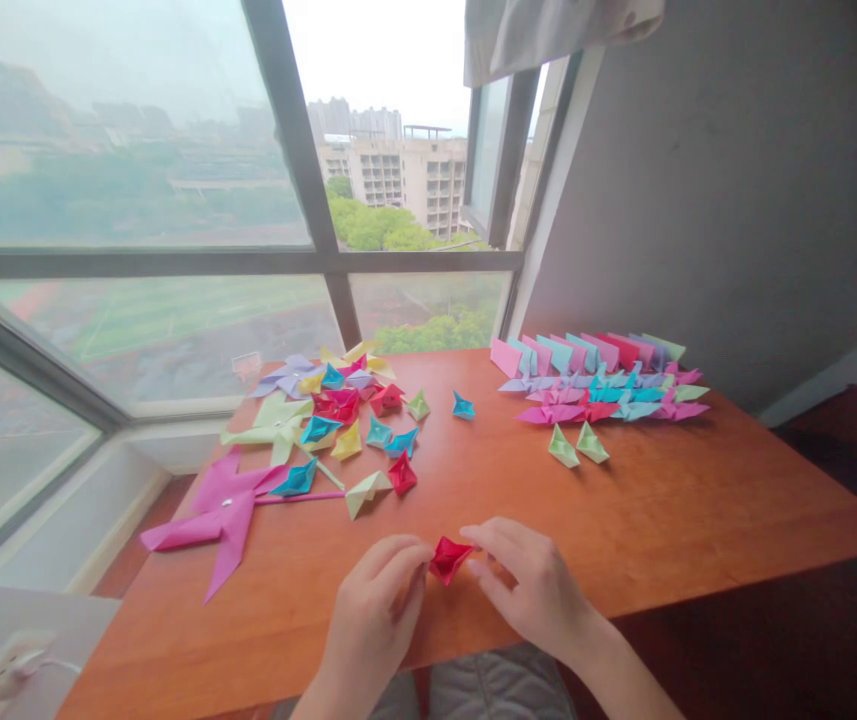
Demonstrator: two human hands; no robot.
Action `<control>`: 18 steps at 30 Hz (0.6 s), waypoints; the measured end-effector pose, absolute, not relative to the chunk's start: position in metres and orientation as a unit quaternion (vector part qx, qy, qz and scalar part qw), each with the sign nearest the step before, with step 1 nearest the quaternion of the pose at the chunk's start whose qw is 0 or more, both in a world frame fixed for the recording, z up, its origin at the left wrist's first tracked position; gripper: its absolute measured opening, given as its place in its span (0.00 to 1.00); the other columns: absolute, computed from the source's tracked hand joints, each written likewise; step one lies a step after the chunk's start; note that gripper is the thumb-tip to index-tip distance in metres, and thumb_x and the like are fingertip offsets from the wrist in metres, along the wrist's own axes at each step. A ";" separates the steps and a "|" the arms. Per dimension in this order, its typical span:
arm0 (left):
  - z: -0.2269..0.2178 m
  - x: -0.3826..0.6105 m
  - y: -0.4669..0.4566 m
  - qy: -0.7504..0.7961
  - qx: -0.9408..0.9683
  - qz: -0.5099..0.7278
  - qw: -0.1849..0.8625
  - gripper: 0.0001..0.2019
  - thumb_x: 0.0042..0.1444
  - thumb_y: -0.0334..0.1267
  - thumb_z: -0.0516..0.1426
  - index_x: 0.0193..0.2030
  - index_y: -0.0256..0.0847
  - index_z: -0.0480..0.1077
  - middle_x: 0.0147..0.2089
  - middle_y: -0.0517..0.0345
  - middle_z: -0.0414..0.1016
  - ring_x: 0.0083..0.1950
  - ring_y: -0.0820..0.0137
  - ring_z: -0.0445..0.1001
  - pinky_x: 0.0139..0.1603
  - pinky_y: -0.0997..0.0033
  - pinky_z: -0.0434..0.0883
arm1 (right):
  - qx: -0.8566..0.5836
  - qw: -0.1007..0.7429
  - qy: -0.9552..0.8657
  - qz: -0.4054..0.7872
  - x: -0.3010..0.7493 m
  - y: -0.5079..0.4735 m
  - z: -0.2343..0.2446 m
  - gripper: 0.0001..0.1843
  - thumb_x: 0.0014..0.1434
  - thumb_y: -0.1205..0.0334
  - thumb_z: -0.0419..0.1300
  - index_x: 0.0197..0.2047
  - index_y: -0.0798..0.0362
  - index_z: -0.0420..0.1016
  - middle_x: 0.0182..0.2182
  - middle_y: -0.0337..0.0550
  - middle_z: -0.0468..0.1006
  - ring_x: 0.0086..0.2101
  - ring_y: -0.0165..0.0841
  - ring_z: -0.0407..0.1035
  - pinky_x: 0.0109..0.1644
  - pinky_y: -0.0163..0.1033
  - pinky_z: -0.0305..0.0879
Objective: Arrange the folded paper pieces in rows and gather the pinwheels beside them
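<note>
A small red paper boat [449, 560] is between my hands near the front edge of the wooden table. My left hand [381, 598] has its fingertips closed at the boat's left end. At the right end, the fingers of my right hand [529, 580] curve around the boat's tip, thumb below and forefinger above. Whether the boat rests on the table or is slightly lifted, I cannot tell. Just beyond lie a pale green folded paper piece [367, 493] and another red paper boat [402, 473].
Several coloured paper boats and pinwheels, including a magenta pinwheel [229, 505], lie at the left. A blue boat [463, 405] stands mid-table. Two pale green boats [578, 446] sit before rows of paper cranes [608, 395] at the right. Windows border the far side.
</note>
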State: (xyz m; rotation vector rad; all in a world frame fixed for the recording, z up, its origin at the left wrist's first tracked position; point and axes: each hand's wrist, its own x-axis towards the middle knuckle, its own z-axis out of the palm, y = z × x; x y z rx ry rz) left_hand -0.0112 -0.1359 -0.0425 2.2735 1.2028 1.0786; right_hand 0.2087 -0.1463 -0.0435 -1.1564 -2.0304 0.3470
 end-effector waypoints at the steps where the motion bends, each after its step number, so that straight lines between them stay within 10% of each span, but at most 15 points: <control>1: -0.042 -0.008 -0.136 0.419 0.803 0.382 0.182 0.11 0.63 0.29 0.52 0.44 0.45 0.74 0.42 0.53 0.79 0.43 0.67 0.79 0.44 0.71 0.76 | -0.446 0.378 -0.799 0.140 0.206 -0.146 -0.042 0.12 0.63 0.68 0.55 0.49 0.49 0.73 0.36 0.43 0.78 0.36 0.33 0.73 0.40 0.37 0.70; 18: -0.041 -0.006 -0.117 0.403 0.827 0.344 0.187 0.13 0.60 0.29 0.52 0.47 0.44 0.73 0.42 0.53 0.80 0.39 0.66 0.80 0.42 0.71 0.77 | -0.671 0.383 -0.604 -0.193 0.387 -0.123 -0.041 0.14 0.65 0.54 0.54 0.38 0.52 0.78 0.32 0.46 0.80 0.29 0.34 0.73 0.38 0.38 0.69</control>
